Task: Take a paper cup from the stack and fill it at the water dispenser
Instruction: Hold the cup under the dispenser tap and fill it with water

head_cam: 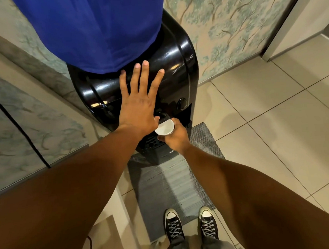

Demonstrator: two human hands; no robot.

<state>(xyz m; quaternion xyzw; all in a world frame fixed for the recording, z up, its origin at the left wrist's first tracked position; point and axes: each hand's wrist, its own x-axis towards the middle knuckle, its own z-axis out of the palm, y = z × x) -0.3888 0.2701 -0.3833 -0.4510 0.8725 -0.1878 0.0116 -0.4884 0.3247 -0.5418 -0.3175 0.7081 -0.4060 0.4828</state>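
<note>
A black water dispenser (176,66) stands before me with a blue-covered bottle (97,28) on top. My right hand (176,136) grips a white paper cup (164,127) and holds it upright under the middle tap, above the drip tray (151,144). My left hand (139,102) lies flat on the dispenser's front with fingers spread; its thumb rests at the tap button (161,115) just above the cup. Whether water is flowing I cannot tell. No stack of cups is in view.
A second tap button (182,103) sits to the right on the dispenser. A grey mat (172,184) lies on the tiled floor under my black sneakers (192,225). A tree-patterned wall is behind and to the left, with a black cable (17,124) running down it.
</note>
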